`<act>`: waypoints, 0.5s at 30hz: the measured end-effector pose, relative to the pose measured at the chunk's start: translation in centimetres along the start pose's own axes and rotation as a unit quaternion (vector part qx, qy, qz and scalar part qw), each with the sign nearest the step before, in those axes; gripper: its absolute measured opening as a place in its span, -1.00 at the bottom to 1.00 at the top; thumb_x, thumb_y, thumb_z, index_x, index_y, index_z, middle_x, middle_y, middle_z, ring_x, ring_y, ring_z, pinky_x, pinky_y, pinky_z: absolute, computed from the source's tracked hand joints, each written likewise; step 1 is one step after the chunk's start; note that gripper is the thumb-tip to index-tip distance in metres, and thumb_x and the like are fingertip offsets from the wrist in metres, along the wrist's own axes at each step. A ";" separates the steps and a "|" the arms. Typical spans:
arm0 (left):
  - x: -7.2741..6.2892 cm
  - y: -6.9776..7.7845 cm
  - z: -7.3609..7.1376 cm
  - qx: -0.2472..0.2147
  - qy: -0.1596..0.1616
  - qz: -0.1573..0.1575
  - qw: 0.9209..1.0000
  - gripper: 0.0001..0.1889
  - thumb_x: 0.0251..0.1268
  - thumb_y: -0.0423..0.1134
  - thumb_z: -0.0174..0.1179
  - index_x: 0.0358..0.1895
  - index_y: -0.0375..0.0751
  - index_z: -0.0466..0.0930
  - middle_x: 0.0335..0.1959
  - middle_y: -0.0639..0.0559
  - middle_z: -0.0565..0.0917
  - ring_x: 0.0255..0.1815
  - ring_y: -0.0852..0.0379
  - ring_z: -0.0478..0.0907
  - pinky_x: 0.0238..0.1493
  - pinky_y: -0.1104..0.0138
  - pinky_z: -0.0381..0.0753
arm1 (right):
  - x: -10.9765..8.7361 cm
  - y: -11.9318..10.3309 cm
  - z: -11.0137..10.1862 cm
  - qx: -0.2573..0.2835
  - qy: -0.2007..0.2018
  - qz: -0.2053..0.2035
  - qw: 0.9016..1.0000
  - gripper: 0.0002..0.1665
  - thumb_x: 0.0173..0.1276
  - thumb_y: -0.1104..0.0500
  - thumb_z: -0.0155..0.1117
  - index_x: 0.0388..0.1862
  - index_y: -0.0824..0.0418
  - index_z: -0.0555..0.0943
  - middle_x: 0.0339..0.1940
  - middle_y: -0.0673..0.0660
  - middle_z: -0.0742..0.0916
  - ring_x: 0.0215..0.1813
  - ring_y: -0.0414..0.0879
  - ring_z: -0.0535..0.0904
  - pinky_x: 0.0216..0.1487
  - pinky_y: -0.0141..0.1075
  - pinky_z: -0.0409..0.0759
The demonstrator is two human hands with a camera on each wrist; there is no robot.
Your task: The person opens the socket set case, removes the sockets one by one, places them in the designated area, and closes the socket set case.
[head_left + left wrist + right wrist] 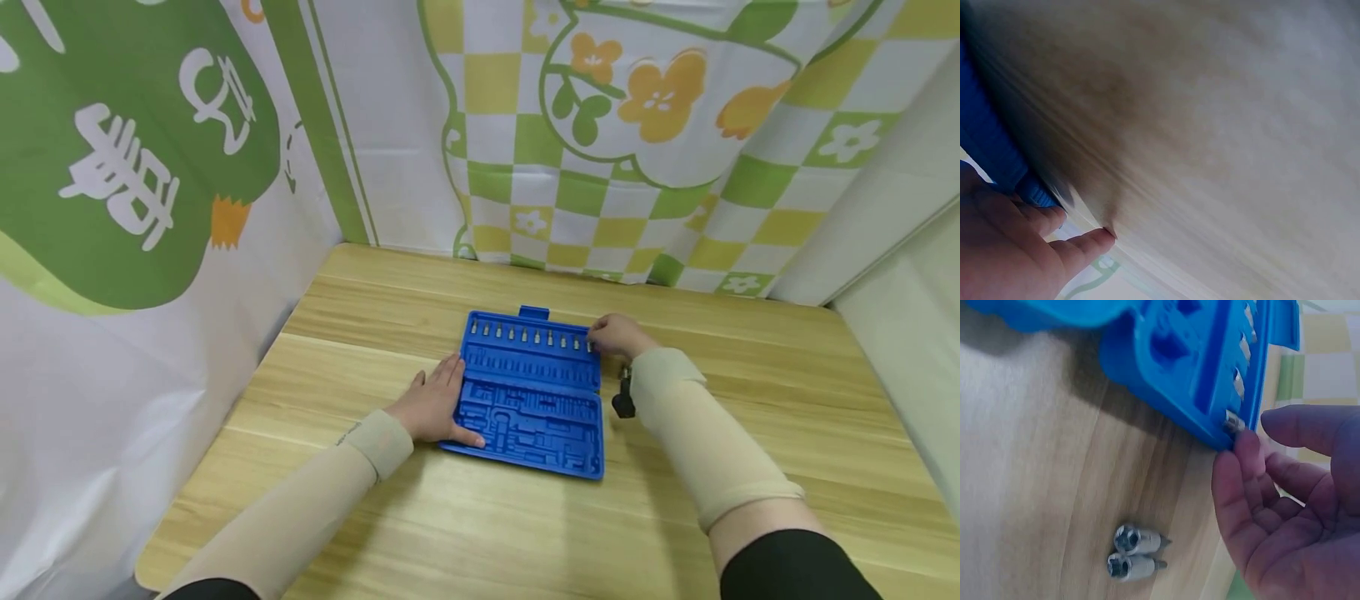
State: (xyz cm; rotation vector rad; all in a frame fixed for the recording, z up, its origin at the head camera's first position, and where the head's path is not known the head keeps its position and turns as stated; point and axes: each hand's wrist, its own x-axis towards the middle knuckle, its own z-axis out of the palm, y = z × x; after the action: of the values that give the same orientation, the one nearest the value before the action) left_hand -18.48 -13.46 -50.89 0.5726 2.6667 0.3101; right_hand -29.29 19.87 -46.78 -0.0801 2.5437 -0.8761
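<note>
A blue tool case lies unfolded on the table. Along its far edge stands a row of silver bit sockets. My left hand rests against the case's left side, fingers extended, thumb over the near left corner. In the left wrist view, two fingertips show beside the blue edge. At the far right corner, my right hand touches the last bit socket in the row. Close up, a fingertip presses on that bit socket in its slot, while the thumb stands apart from it.
Two loose bit sockets lie side by side on the wooden table, right of the case. The case's near half holds moulded recesses. A latch tab juts from its far edge. Patterned cloth hangs behind the table.
</note>
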 end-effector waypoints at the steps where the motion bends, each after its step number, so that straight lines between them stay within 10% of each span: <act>1: 0.0 0.0 0.0 0.002 -0.001 -0.001 1.000 0.49 -0.03 0.60 0.29 0.67 -0.36 -0.31 0.70 -0.24 -0.26 0.69 -0.13 -0.29 0.56 -0.22 -0.08 | -0.1 0.1 -0.1 0.013 0.002 -0.001 1.000 -0.76 0.59 0.26 0.08 -0.11 0.45 0.59 -0.34 0.14 0.65 -0.31 -0.07 0.53 -0.19 -0.21 0.57; 5: -0.2 0.0 -0.3 0.001 0.007 -0.003 1.000 0.49 -0.03 0.59 0.31 0.67 -0.37 -0.29 0.70 -0.26 -0.24 0.69 -0.15 -0.26 0.55 -0.23 -0.07 | -0.6 0.0 -0.3 0.044 0.016 -0.019 0.999 -0.74 0.56 0.29 0.11 0.05 0.49 0.56 -0.06 0.30 0.67 -0.06 0.08 0.59 -0.03 -0.11 0.62; 15: -0.3 0.3 -0.2 -0.008 -0.003 -0.002 1.000 0.48 -0.01 0.59 0.30 0.66 -0.38 -0.31 0.69 -0.26 -0.28 0.69 -0.14 -0.29 0.56 -0.22 -0.10 | -1.1 1.2 1.3 0.048 0.105 -0.044 0.992 -0.76 0.55 0.29 0.17 0.04 0.46 0.58 -0.12 0.30 0.67 -0.17 0.05 0.58 -0.21 -0.21 0.56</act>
State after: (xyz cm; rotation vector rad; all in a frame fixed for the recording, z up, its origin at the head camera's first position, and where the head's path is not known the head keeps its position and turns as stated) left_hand -18.21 -13.36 -50.57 0.5618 2.6575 0.3264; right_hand -27.67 20.26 -47.96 -0.0753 2.7038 -1.0930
